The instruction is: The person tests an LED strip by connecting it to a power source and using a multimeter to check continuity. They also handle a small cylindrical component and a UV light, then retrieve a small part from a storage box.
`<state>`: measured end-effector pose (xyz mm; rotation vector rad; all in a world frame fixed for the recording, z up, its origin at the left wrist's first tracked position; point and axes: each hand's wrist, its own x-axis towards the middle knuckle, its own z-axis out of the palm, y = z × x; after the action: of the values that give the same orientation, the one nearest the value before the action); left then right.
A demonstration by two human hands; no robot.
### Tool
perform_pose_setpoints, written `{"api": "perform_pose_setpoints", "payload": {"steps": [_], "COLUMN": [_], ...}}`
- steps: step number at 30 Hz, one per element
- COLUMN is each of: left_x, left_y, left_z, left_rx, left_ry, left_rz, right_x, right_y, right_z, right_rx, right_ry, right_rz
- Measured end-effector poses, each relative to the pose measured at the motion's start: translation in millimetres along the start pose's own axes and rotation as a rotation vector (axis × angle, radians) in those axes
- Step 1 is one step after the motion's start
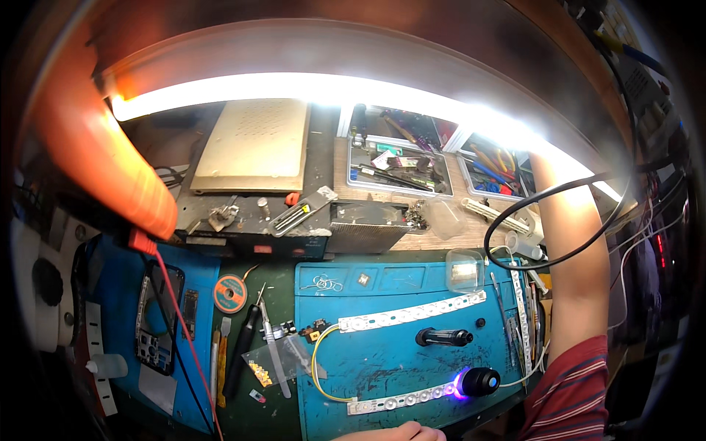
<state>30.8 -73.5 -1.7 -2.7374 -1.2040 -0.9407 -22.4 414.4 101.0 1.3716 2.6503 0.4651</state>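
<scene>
My left hand (393, 434) shows at the bottom edge, fingers curled, below the blue silicone mat (397, 349); whatever it holds is hidden. My right forearm (572, 264), in a striped red sleeve, reaches up at the right; its hand is hidden behind the bright lamp bar (294, 87). On the mat lie an LED strip (375, 317), a second LED strip (401, 402) joined to it by wires, a dark cylindrical tool (434, 337), and a round black device (482, 381) glowing purple on the lower strip. A black cable (515, 264) loops near my right arm.
An orange-cased instrument (125, 169) with red and black leads hangs at left, above an opened phone (153, 316). Solder wick (229, 292), a screwdriver (243, 345) and tweezers lie between the mats. Behind stand a beige device (250, 147) and plastic tool trays (397, 170).
</scene>
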Motion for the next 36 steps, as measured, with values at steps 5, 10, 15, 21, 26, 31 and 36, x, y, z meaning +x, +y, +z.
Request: {"api": "perform_pose_setpoints", "payload": {"steps": [5,10,15,21,26,31,36], "left_x": [2.3,3.8,5.3,5.8,6.0,5.7,6.3], "left_y": [-3.5,-3.0,-5.9,-5.0,-7.0,-6.7,-6.5], "left_z": [-4.7,-2.9,-6.7,-8.7,-10.9,-12.1,-12.8], "left_rx": [-0.037,-0.011,-0.058,-0.066,-0.079,-0.086,-0.09], "left_ry": [-0.027,-0.001,-0.008,-0.021,-0.023,-0.036,-0.036], "left_rz": [-0.001,-0.059,-0.052,-0.069,-0.075,-0.077,-0.08], "right_x": [-1.2,7.6,4.5,6.5,8.3,9.8,10.6], "right_y": [6.7,-7.4,-1.0,-4.3,-4.4,-7.5,-7.8], "right_z": [-1.4,1.7,1.4,-1.9,-1.1,-1.8,-0.7], "right_rx": [-0.006,0.007,-0.001,0.012,0.016,0.013,0.011], "right_ry": [-0.009,0.0,0.002,0.011,0.012,0.016,0.02], "right_rz": [0.006,-0.039,-0.029,-0.047,-0.052,-0.058,-0.057]}}
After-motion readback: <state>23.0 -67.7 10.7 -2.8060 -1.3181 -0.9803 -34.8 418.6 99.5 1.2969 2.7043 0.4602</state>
